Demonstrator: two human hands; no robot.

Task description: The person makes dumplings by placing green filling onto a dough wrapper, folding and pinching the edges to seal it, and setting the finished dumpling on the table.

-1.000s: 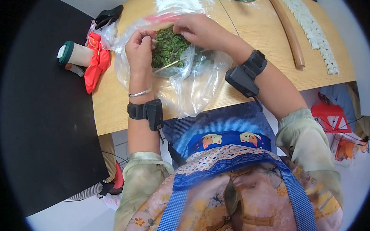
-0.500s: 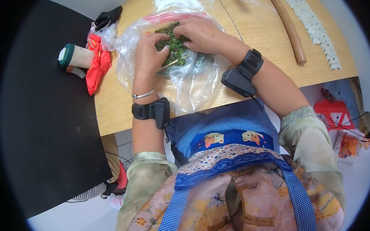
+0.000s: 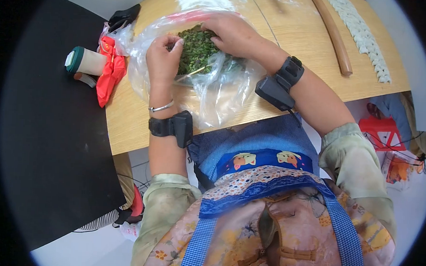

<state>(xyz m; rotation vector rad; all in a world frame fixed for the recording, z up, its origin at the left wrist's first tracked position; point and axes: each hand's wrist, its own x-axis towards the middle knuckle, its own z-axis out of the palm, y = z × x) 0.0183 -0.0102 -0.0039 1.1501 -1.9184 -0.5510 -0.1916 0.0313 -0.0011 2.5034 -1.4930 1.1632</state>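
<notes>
A heap of chopped green filling (image 3: 196,50) lies in a bowl inside a clear plastic bag (image 3: 214,102) on the wooden table (image 3: 128,124). My left hand (image 3: 162,59) is at the left edge of the filling, fingers bunched together against the bag and the greens. My right hand (image 3: 232,35) lies palm down over the far right side of the filling, its fingertips hidden at the bag's rim. A thin stick (image 3: 192,74) pokes out of the filling near its front. Whether either hand grips something is hidden.
A red cloth (image 3: 109,71) and a white bottle with a green cap (image 3: 83,61) lie at the table's left edge, next to a black surface (image 3: 46,140). A long wooden rolling pin (image 3: 332,36) and a row of folded dumplings (image 3: 364,37) lie at the far right.
Half a second ago both hands pressed on the greens. My left hand has now drawn back to the left with its fingers bunched; my right hand stays over the filling.
</notes>
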